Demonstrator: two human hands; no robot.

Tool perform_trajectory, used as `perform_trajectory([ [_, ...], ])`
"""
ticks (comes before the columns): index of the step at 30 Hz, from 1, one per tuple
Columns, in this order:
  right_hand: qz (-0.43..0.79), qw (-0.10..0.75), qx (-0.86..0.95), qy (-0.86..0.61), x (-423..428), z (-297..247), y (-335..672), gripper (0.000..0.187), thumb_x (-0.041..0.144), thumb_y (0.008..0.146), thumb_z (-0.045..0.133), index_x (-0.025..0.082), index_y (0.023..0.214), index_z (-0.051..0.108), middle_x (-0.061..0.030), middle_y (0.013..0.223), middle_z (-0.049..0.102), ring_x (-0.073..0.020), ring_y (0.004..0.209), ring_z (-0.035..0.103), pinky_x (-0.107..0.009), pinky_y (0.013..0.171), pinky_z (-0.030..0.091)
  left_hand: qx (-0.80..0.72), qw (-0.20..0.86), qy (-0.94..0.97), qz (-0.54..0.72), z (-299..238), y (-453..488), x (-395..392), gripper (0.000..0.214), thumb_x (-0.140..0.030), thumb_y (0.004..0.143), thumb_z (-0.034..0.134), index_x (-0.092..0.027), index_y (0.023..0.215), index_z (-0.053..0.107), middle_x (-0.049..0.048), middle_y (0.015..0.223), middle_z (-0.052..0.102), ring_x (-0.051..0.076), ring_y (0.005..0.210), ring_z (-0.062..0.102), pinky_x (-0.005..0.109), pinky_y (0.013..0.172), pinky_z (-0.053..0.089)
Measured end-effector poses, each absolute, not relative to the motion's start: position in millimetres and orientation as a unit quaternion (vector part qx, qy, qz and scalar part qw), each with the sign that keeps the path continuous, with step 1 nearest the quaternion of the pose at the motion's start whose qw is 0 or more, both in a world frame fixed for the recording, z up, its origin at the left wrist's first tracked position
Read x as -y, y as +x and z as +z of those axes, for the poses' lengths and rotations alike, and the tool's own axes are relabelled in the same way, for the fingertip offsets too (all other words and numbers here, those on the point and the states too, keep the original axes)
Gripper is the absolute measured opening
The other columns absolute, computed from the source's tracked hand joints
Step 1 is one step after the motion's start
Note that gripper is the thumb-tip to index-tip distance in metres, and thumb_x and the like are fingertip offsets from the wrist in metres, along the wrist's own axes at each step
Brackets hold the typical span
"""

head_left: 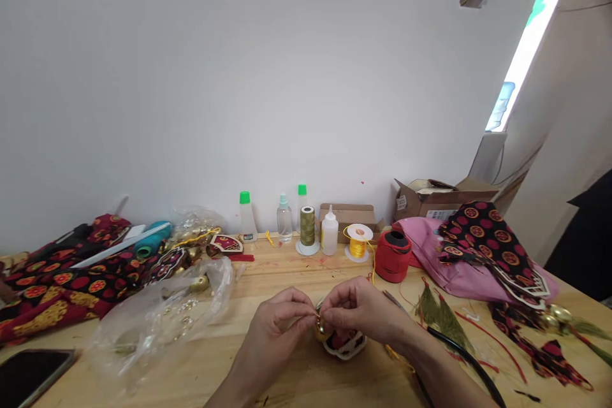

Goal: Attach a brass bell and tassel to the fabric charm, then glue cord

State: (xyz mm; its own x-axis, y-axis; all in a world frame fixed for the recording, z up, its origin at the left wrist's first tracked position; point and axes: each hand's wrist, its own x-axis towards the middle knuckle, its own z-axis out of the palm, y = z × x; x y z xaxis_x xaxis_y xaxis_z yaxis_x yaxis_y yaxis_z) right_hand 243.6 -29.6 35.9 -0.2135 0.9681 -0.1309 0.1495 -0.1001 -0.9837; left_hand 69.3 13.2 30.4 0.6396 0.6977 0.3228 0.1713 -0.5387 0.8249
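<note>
Over the front middle of the wooden table, my left hand (282, 325) and my right hand (356, 309) meet with thumbs and forefingers pinched. Between the fingertips is a gold bell-like bead (322, 330); its top, where the fingers close, is mostly covered. Just beneath my right hand lies a dark red and black fabric ornament with a pale scalloped border (345, 349), partly hidden by the fingers. Whether the right fingers grip the bead itself or a fine cord at its top cannot be made out.
Left are a plastic bag of beads (167, 319), patterned cloth (71, 293) and a phone (36, 377). Behind stand a glue bottle (329, 233), an olive thread spool (307, 228), a yellow cord spool (358, 245) and a red thread cone (393, 257). Green tassels (442, 315) and black-handled pliers (466, 357) lie right.
</note>
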Motion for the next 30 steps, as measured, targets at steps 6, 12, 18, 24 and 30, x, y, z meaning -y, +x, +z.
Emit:
perform_trajectory([
  [6, 0.566, 0.386, 0.528, -0.503, 29, 36, 238, 0.018, 0.030, 0.061, 0.064, 0.013, 0.067, 0.064, 0.0028, 0.053, 0.058, -0.0039, 0.040, 0.048, -0.014, 0.038, 0.033, -0.288, 0.382, 0.812, 0.335, 29, 70, -12, 0.018, -0.020, 0.075, 0.052, -0.020, 0.070, 0.069, 0.0025, 0.069, 0.055, 0.013, 0.067, 0.054, 0.023, 0.062, 0.042],
  [12, 0.568, 0.398, 0.520, -0.499, 27, 29, 233, 0.016, 0.028, 0.059, 0.064, 0.012, 0.062, 0.063, 0.0034, 0.050, 0.056, -0.0037, 0.038, 0.046, -0.014, 0.037, 0.034, -0.315, 0.370, 0.814, 0.319, 29, 72, -11, 0.017, -0.017, 0.072, 0.054, -0.018, 0.063, 0.068, 0.0024, 0.066, 0.056, 0.014, 0.065, 0.054, 0.022, 0.060, 0.041],
  [18, 0.557, 0.406, 0.502, -0.523, 26, 23, 227, 0.007, 0.018, 0.058, 0.057, 0.012, 0.056, 0.060, 0.0039, 0.046, 0.055, -0.0042, 0.036, 0.045, -0.015, 0.037, 0.035, -0.309, 0.361, 0.830, 0.293, 27, 70, -11, 0.020, -0.015, 0.073, 0.051, -0.018, 0.061, 0.067, 0.0022, 0.065, 0.054, 0.013, 0.064, 0.053, 0.021, 0.059, 0.039],
  [24, 0.519, 0.405, 0.517, -0.547, 28, 26, 222, 0.010, 0.011, 0.054, 0.047, 0.013, 0.053, 0.056, 0.0055, 0.040, 0.051, -0.0044, 0.034, 0.042, -0.014, 0.034, 0.032, -0.315, 0.355, 0.832, 0.289, 29, 71, -9, 0.020, -0.012, 0.072, 0.051, -0.017, 0.060, 0.066, 0.0021, 0.065, 0.055, 0.013, 0.065, 0.053, 0.021, 0.059, 0.039],
  [30, 0.472, 0.396, 0.529, -0.583, 27, 23, 221, 0.012, 0.012, 0.054, 0.046, 0.013, 0.056, 0.058, 0.0046, 0.041, 0.052, -0.0061, 0.035, 0.045, -0.015, 0.033, 0.032, -0.327, 0.354, 0.831, 0.279, 32, 71, -7, 0.021, -0.015, 0.073, 0.050, -0.017, 0.059, 0.066, 0.0021, 0.064, 0.054, 0.014, 0.066, 0.053, 0.022, 0.060, 0.039],
])
